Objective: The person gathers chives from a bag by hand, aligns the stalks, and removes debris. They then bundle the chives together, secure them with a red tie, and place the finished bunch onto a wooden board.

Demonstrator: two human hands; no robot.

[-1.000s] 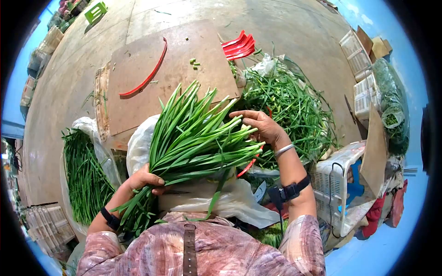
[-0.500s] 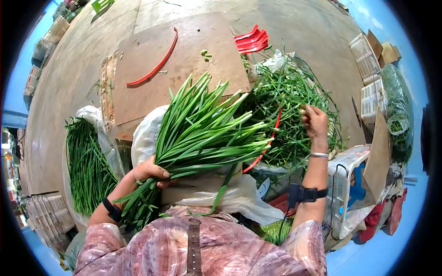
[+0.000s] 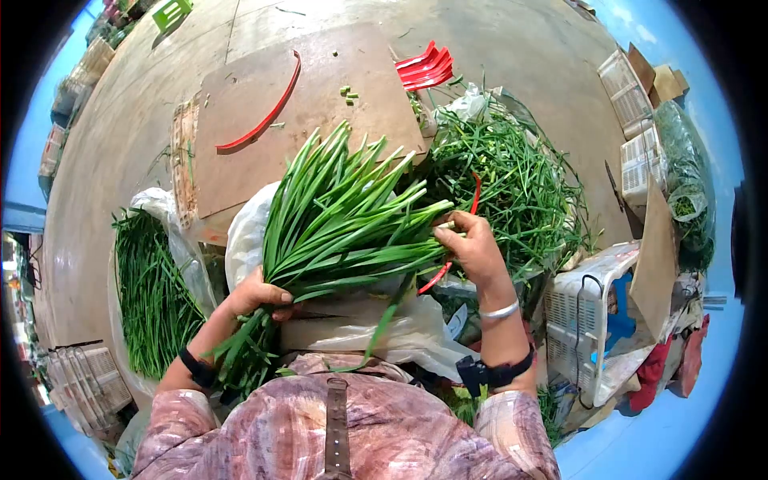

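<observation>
A large fanned bunch of garlic chives (image 3: 344,216) lies across my lap area, pale stem ends up and to the right. My left hand (image 3: 260,296) is wrapped round the leafy lower part of it, thumb on top. At the right edge of the bunch, my right hand (image 3: 472,244) is closed, with thumb and fingers pinching the stem ends. Behind that hand runs a red strip (image 3: 477,192), partly hidden by it. White plastic sheeting (image 3: 376,336) lies under the bunch.
In front stands a board (image 3: 352,72) with a curved red strip (image 3: 268,124) and cut stem pieces (image 3: 347,94). More red strips (image 3: 424,68) lie at its far right corner. Loose greens (image 3: 512,184) are heaped at right, bagged chives (image 3: 152,296) at left. A white crate (image 3: 572,320) stands right.
My right hand has moved left and down from over the heap of loose greens to the stem ends of the bunch. My left hand keeps its hold.
</observation>
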